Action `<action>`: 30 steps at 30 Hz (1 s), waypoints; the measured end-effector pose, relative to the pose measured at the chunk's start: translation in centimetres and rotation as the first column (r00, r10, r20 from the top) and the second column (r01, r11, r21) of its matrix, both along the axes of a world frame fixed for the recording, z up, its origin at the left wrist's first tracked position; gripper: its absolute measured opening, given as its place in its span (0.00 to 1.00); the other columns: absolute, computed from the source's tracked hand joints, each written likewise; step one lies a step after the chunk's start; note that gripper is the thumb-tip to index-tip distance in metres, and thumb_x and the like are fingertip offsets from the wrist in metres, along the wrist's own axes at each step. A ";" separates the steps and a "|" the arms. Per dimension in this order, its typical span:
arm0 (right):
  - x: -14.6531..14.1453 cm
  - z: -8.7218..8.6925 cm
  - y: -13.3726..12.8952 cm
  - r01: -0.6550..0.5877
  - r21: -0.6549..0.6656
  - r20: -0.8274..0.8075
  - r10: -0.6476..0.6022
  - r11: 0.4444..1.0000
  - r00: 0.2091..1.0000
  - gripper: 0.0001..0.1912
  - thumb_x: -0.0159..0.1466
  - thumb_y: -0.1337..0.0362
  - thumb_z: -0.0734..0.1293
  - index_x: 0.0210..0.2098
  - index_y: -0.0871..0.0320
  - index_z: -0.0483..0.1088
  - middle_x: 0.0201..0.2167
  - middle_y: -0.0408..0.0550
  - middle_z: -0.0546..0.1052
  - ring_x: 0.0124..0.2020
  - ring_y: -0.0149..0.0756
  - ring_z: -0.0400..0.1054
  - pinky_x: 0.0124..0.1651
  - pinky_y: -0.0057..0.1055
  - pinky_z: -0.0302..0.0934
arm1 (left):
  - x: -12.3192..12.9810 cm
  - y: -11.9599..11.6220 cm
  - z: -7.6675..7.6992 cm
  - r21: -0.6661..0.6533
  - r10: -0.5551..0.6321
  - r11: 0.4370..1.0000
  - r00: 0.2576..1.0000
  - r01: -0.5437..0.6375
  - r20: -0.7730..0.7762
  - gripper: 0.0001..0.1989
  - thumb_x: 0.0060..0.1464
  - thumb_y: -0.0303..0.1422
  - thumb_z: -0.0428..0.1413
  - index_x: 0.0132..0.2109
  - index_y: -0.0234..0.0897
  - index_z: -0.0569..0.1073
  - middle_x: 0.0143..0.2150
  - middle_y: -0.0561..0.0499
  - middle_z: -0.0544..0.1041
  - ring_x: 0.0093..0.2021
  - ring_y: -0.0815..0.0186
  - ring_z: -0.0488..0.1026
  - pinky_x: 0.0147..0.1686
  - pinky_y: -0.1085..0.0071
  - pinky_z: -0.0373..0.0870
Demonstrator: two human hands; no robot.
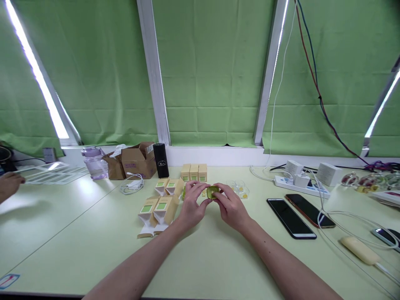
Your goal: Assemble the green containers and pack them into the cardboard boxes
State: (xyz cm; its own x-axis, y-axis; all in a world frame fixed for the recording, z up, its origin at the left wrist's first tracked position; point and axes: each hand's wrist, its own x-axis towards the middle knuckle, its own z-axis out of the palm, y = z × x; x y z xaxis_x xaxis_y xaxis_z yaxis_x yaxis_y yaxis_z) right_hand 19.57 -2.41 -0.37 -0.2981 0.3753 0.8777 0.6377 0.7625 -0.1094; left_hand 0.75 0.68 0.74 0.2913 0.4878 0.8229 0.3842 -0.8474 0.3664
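A small yellow-green translucent case (213, 192) is held between both hands above the middle of the table. My left hand (194, 204) pinches its left side with thumb and fingers, and my right hand (230, 205) grips its right side. Left of my left hand stand several open beige boxes (165, 208) with green labels and raised flaps. Behind the hands is a row of three closed beige boxes (194, 172). Clear plastic pieces with yellow parts (239, 189) lie just beyond my right hand; more small items are partly hidden behind my left hand.
Phones (291, 218), a white power strip (301, 186) and looping cables occupy the right. At the back left are a cardboard box (139, 160), a black cylinder (161, 160) and a purple bottle (95, 163). Another person's hand (11, 184) is at the far left.
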 end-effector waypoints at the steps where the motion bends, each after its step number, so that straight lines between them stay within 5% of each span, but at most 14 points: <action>1: 0.0 0.0 0.0 -0.001 0.004 0.004 0.001 1.000 1.000 0.16 0.72 0.73 0.59 0.53 0.52 0.72 0.56 0.59 0.72 0.54 0.48 0.70 0.48 0.46 0.73 | 0.0 0.0 0.0 -0.002 0.000 1.000 1.000 -0.001 -0.001 0.18 0.58 0.27 0.62 0.55 0.42 0.76 0.51 0.44 0.80 0.56 0.50 0.68 0.58 0.49 0.68; 21: 0.0 -0.6 0.1 -0.025 -0.031 -0.052 0.023 0.999 0.998 0.17 0.72 0.72 0.58 0.56 0.53 0.70 0.56 0.60 0.72 0.57 0.48 0.70 0.53 0.48 0.73 | 0.0 0.1 -0.2 0.029 -0.008 1.000 1.000 0.008 -0.021 0.19 0.61 0.30 0.61 0.59 0.42 0.74 0.52 0.44 0.79 0.57 0.51 0.67 0.57 0.49 0.69; 26: -0.2 -0.9 0.2 -0.064 -0.133 -0.233 0.032 0.989 0.972 0.11 0.73 0.67 0.61 0.52 0.54 0.70 0.55 0.58 0.75 0.58 0.47 0.70 0.58 0.48 0.70 | -0.2 0.1 -0.3 0.022 -0.032 0.999 0.999 0.033 -0.033 0.20 0.63 0.30 0.59 0.61 0.42 0.71 0.53 0.44 0.78 0.57 0.52 0.66 0.56 0.51 0.69; 30: -0.6 -0.7 0.3 -0.185 -0.284 -0.440 0.044 0.941 0.897 0.09 0.74 0.60 0.60 0.47 0.54 0.71 0.49 0.54 0.77 0.48 0.43 0.74 0.49 0.41 0.72 | -0.4 0.1 -0.3 0.016 -0.042 0.999 0.997 0.043 -0.058 0.20 0.64 0.28 0.55 0.61 0.42 0.70 0.54 0.44 0.78 0.57 0.52 0.66 0.57 0.51 0.68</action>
State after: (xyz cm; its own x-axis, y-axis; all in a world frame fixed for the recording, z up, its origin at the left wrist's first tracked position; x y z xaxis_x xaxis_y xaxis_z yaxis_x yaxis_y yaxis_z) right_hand 18.99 -2.09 -1.04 0.0154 0.6352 0.7722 0.3868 0.7084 -0.5904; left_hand 0.37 0.73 0.41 0.3586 0.4602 0.8122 0.3680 -0.8693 0.3300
